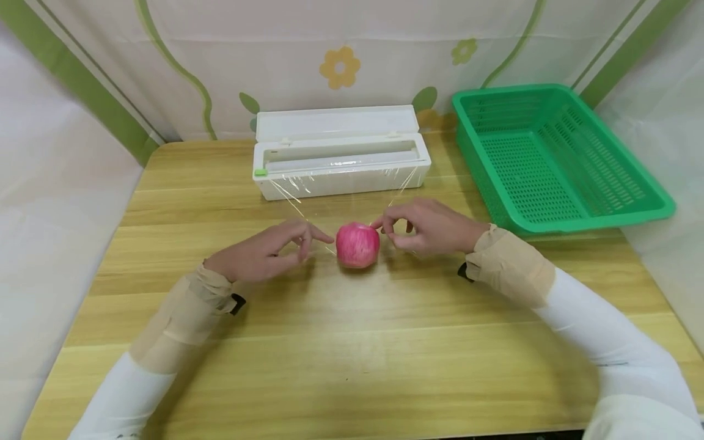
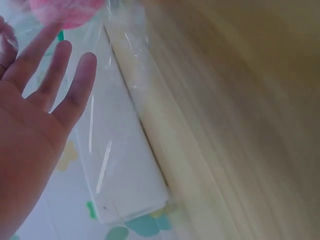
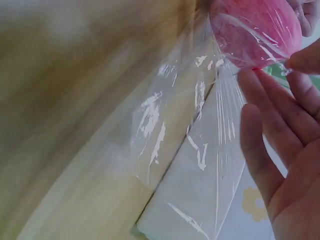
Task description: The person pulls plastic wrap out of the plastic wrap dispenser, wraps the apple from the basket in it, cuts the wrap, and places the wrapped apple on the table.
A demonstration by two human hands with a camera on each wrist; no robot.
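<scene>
A red-pink apple (image 1: pixel 357 245) sits between the two hands in the head view. Clear cling film (image 3: pixel 155 120) stretches from the white dispenser box (image 1: pixel 346 183) to the apple and lies over it in the right wrist view. My left hand (image 1: pixel 272 249) pinches the film at the apple's left, other fingers spread; its pinching fingertips are partly cut off in the left wrist view. On the other side my right hand (image 1: pixel 426 225) pinches a gathered bit of film between thumb and index finger, and its outstretched fingers reach the apple's side.
The dispenser's lid (image 1: pixel 338 122) stands raised at the back, with a film roll (image 1: pixel 341 161) inside. A green plastic basket (image 1: pixel 514 211) is at the back right of the wooden table (image 1: pixel 352 366). Behind them hangs a flowered curtain (image 1: pixel 385 36).
</scene>
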